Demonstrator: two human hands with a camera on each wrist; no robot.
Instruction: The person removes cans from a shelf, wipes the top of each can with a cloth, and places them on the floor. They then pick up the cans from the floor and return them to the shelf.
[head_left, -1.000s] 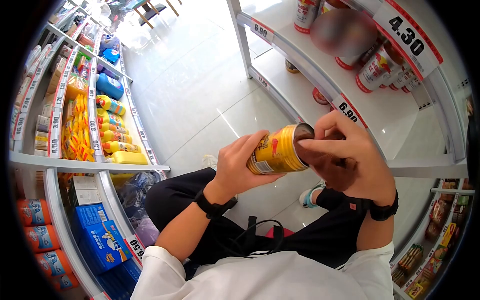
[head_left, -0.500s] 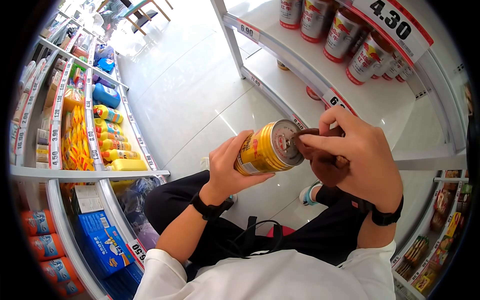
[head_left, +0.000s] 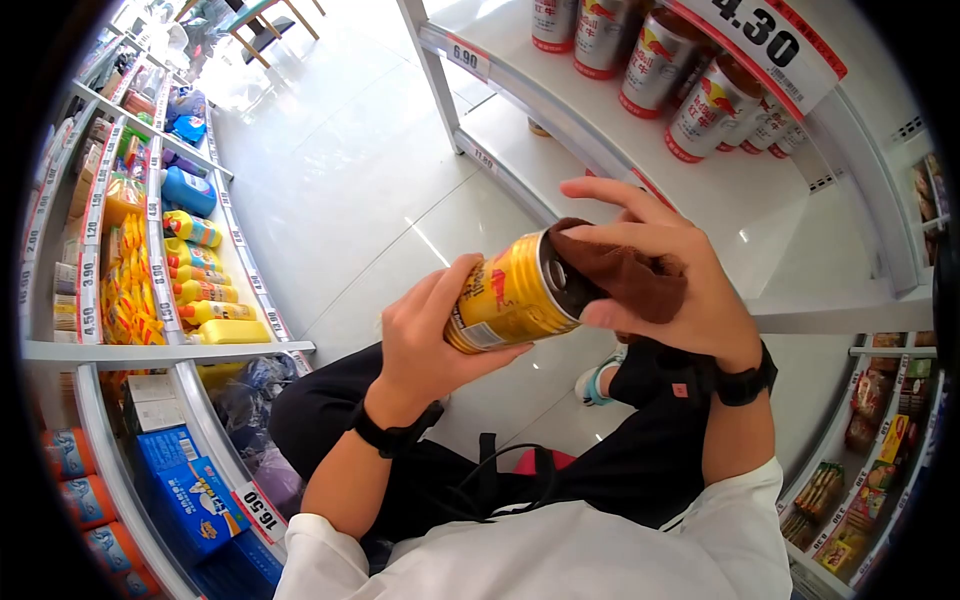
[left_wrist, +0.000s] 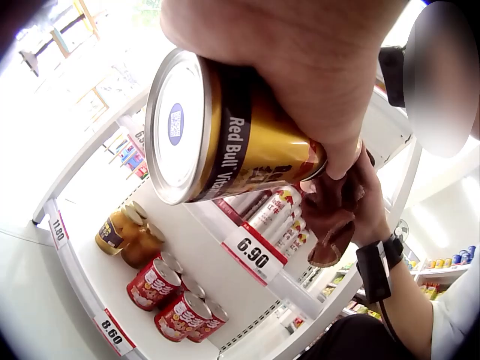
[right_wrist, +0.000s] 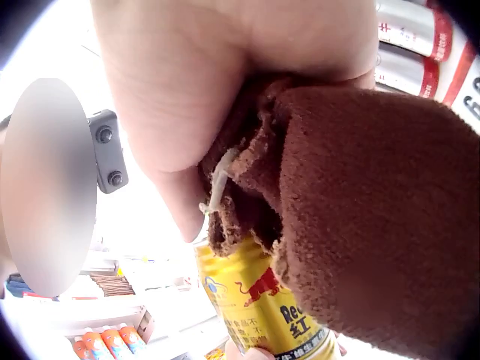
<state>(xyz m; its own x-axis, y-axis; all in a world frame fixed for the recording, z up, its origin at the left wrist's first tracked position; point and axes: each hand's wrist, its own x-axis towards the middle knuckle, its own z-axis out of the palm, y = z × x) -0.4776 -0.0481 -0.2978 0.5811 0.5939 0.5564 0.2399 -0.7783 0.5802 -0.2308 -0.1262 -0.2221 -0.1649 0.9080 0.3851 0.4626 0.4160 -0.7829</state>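
In the head view, my left hand [head_left: 415, 330] grips a gold Red Bull can [head_left: 505, 295] round its side, tilted with its top toward the right. My right hand [head_left: 715, 300] holds a brown cloth [head_left: 630, 275] against the can's top and rim, thumb at the lower edge and a finger raised. The cloth covers part of the lid; the pull tab end is partly in shadow. From the left wrist, the can's pale base [left_wrist: 176, 127] with a printed code faces the camera. In the right wrist view, the bunched cloth [right_wrist: 375, 210] hides most of the can's upper end.
Silver Red Bull cans [head_left: 655, 65] stand on the white shelf at the upper right. Below, red tins [left_wrist: 180, 315] and brown-filled jars [left_wrist: 131, 236] sit on the lower shelf. To the left, shelves carry yellow bottles [head_left: 205, 290] and blue boxes [head_left: 205, 505].
My right hand and the cloth have moved over the can's lid, which showed more fully half a second ago. Both hands and the can have shifted slightly left in the head view.
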